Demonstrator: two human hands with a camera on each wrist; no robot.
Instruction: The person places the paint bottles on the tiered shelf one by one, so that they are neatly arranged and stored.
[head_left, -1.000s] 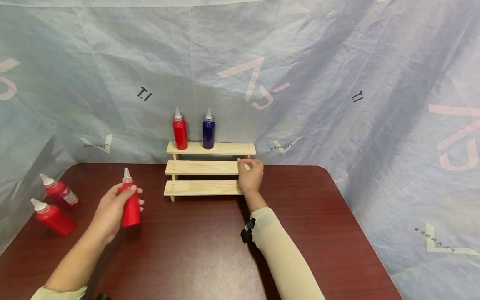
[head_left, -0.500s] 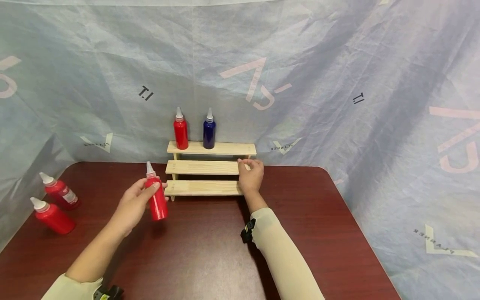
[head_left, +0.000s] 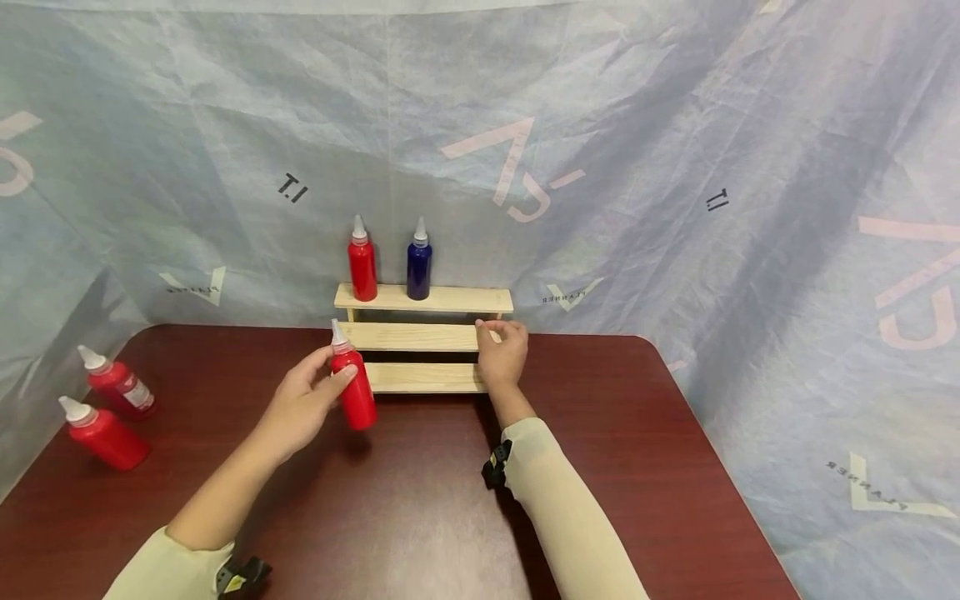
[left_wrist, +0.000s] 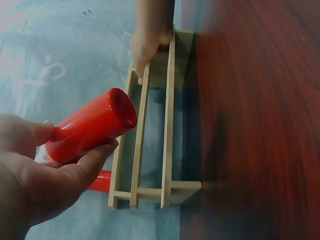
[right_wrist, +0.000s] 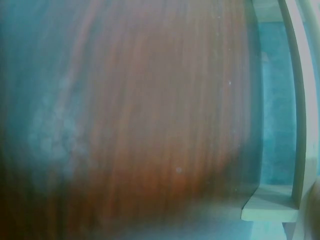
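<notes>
In the head view my left hand point(head_left: 298, 410) holds a red squeeze bottle point(head_left: 357, 393) with a pointed white nozzle, its fingers and thumb wrapped round the body. The bottle is off the table, slightly tilted, in front of the left end of a three-step wooden rack point(head_left: 412, 337). My right hand point(head_left: 501, 354) grips the right end of that rack at the middle step. On the top step stand a red bottle point(head_left: 363, 271) and a dark blue bottle point(head_left: 419, 271). From the left wrist, the held bottle's base point(left_wrist: 123, 108) faces the rack.
Two more red bottles, one labelled point(head_left: 123, 390) and one plain point(head_left: 111, 439), stand at the left of the dark red table point(head_left: 615, 467). A grey printed cloth point(head_left: 637, 150) hangs behind and at both sides. The right wrist view is blurred.
My left hand has carried the red bottle rightward across the table to the front of the rack's left end. My right hand stays in place on the rack.
</notes>
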